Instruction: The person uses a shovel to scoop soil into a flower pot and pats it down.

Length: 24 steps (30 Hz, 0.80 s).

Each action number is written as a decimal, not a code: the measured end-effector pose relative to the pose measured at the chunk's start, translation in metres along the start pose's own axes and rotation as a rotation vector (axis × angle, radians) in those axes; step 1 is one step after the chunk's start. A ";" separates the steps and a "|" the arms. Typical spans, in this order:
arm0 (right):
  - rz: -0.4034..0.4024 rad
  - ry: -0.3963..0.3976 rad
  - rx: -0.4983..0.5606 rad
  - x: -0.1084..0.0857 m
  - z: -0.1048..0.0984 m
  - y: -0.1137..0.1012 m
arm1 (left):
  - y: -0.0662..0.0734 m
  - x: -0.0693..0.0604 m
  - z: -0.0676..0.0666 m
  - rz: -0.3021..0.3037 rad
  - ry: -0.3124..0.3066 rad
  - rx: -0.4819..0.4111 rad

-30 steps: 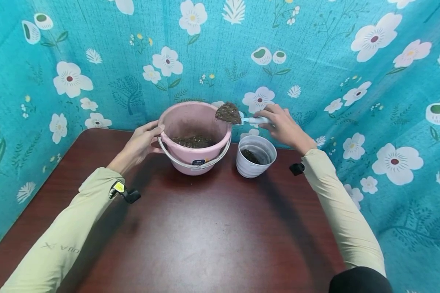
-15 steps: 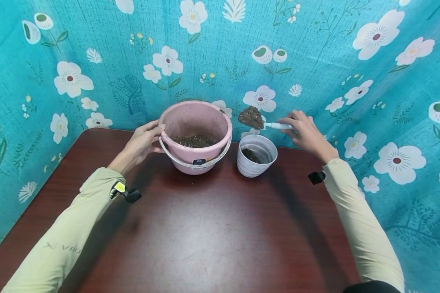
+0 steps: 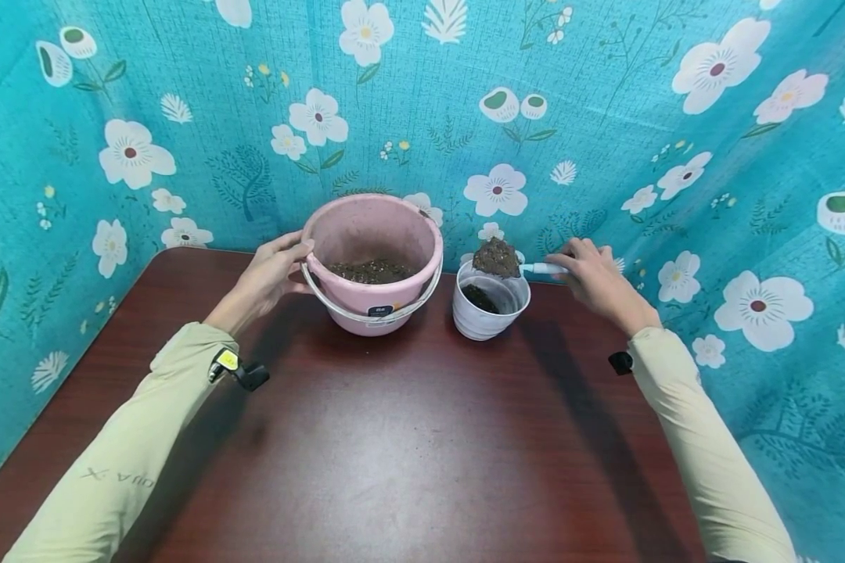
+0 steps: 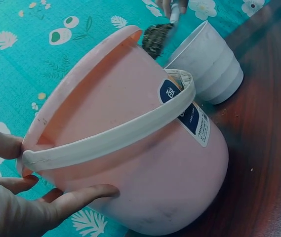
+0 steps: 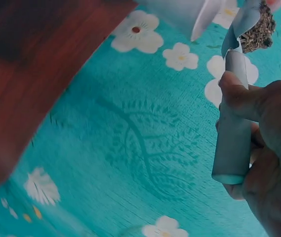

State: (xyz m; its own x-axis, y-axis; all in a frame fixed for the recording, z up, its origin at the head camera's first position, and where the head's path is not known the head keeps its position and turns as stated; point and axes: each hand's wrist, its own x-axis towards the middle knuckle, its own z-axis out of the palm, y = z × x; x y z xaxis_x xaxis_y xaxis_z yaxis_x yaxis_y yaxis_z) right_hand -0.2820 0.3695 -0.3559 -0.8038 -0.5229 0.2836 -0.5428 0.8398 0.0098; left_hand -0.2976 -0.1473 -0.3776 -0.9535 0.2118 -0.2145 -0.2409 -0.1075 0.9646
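Soil (image 3: 369, 271) in pink bucket (image 3: 348, 299), in white pot (image 3: 473, 324), on scoop (image 3: 545, 268)

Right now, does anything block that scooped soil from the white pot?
Nothing visible does. The scooped soil appears over the far rim of the white pot; the pink bucket stands to the left, outside that path.

The right hand (image 5: 276, 133) gripped the trowel (image 5: 233, 140). Soil (image 5: 260, 33) was on it, a pale pot (image 5: 185, 12) near it, floral cloth (image 5: 155, 153) behind it.

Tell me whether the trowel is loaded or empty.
Loaded: a heap of dark soil sits on the trowel in the right hand, visible in all three views.
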 end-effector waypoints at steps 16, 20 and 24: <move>-0.121 0.050 -0.413 0.005 -0.012 -0.011 | -0.001 0.001 0.000 0.006 0.001 0.002; -0.118 0.059 -0.434 0.006 -0.015 -0.011 | -0.002 0.001 0.000 0.011 0.004 -0.001; -0.106 0.054 -0.423 0.007 -0.015 -0.012 | -0.003 0.001 0.000 0.014 0.002 -0.002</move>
State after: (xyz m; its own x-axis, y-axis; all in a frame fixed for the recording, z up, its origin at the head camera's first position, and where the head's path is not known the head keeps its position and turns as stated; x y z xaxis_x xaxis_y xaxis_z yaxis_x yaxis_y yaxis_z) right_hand -0.2775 0.3579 -0.3399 -0.7293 -0.6101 0.3097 -0.4648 0.7740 0.4301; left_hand -0.2984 -0.1471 -0.3806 -0.9571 0.2081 -0.2017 -0.2283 -0.1123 0.9671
